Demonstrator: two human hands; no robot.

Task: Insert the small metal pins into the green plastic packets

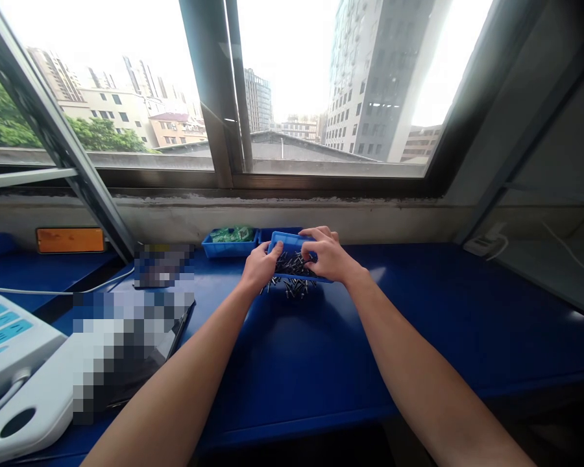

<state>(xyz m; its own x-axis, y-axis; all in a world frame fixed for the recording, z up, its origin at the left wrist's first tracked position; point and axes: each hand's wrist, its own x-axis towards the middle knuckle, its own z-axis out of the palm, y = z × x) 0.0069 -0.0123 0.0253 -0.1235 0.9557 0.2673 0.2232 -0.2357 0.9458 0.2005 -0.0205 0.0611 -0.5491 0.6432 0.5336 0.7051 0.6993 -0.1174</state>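
Note:
A small blue tray (288, 240) is tipped toward me at the back of the blue table (418, 324). My left hand (257, 266) grips its left edge and my right hand (327, 254) grips its right side. Several small dark metal parts (292, 266) lie inside it, and some of them have spilled onto the table just below its front edge. Fingers cover part of the tray's rim.
A second blue tray (230, 241) with green pieces stands just left of the first. A white device (14, 363) and blurred items lie at the left, with a cable. An orange label (70, 239) sits on the wall. A window ledge runs behind.

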